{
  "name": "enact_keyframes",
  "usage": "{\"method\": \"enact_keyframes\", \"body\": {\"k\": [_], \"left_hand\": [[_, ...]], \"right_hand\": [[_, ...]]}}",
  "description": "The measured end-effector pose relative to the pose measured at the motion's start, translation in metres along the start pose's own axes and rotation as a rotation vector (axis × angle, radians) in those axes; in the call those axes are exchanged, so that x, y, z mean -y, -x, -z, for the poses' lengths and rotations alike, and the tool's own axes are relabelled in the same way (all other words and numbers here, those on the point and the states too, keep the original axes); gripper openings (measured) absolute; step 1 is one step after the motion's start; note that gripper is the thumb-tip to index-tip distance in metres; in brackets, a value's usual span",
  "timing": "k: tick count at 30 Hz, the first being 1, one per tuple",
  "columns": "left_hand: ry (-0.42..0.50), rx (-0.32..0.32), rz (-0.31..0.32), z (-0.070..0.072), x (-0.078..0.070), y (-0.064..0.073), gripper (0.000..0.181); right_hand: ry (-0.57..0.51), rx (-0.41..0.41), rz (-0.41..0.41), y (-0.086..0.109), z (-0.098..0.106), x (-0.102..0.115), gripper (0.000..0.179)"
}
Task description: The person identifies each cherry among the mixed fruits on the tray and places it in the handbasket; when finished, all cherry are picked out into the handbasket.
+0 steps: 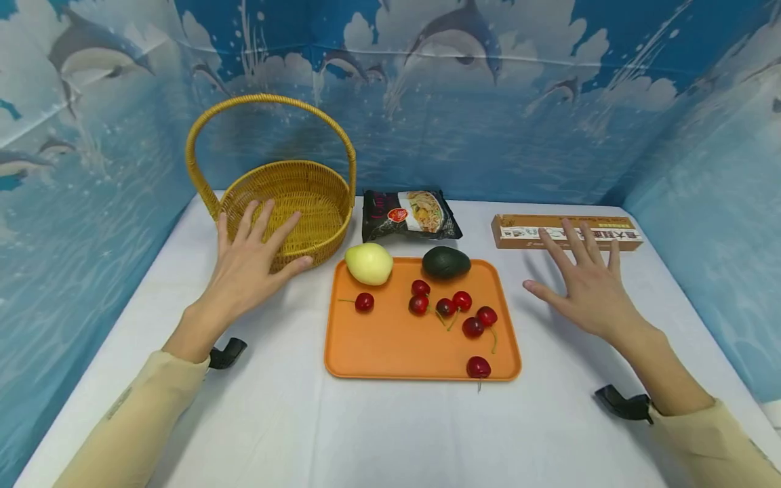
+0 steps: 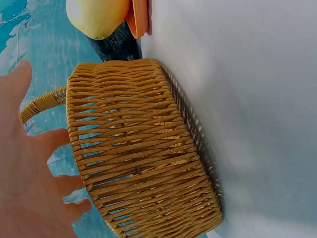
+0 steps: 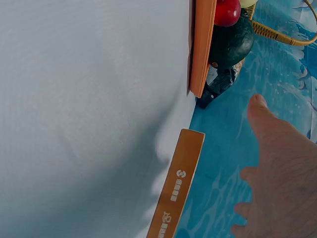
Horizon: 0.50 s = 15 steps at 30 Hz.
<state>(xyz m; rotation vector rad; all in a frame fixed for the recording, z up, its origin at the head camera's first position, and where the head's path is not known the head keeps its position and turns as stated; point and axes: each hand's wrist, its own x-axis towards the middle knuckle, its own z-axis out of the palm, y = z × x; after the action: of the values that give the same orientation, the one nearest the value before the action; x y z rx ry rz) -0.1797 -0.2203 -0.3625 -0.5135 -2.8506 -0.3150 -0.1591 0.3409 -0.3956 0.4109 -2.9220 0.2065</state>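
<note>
Step in hand, my judgement: open-handed hover, nothing picked up. My left hand [image 1: 247, 264] is in front of and over the near rim of the basket [image 1: 299, 191], its fingers [image 1: 262, 220] spread apart, thumb out to the side. Fingertips overlap the rim in the left wrist view; can't tell if they touch. My right hand [image 1: 592, 295] hangs over the worktop [image 1: 262, 420] on the other side, fingers spread too, clamped on nothing; the right wrist view shows it apart from the box [image 1: 569, 232].

Basket: upright at back left, handle up, no contents that I can see. Box: lying flat at back right, just beyond my right hand. Tray [image 1: 390, 346]: between my hands, with yellow fruit [image 1: 369, 264] and avocado [image 1: 447, 262] along its far edge and eight cherries [image 1: 472, 327] scattered, mostly to the right; one sits right at the near edge, stem over the rim. Packet [image 1: 411, 215] lies behind the tray, beside the basket.

Next move, as I judge it: choose one thing, bring a hand down, curl fingers. Basket calls for a hold on rim or handle; box for a pinch across its narrow side; cherries for a light fingertip pinch, since they probably roll.
</note>
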Motion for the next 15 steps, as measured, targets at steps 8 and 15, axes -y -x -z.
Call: {"method": "enact_keyframes", "body": {"k": [8,15], "left_hand": [[0.007,0.000,-0.002,-0.0008,-0.0040,-0.0010,0.081],[0.020,-0.005,0.006,0.0026,-0.0052,-0.0026,0.081]], "right_hand": [[-0.017,-0.013,0.001,0.0029,-0.0001,-0.0056,0.101],[-0.034,-0.033,0.005,0.0018,0.0006,-0.0075,0.098]]}}
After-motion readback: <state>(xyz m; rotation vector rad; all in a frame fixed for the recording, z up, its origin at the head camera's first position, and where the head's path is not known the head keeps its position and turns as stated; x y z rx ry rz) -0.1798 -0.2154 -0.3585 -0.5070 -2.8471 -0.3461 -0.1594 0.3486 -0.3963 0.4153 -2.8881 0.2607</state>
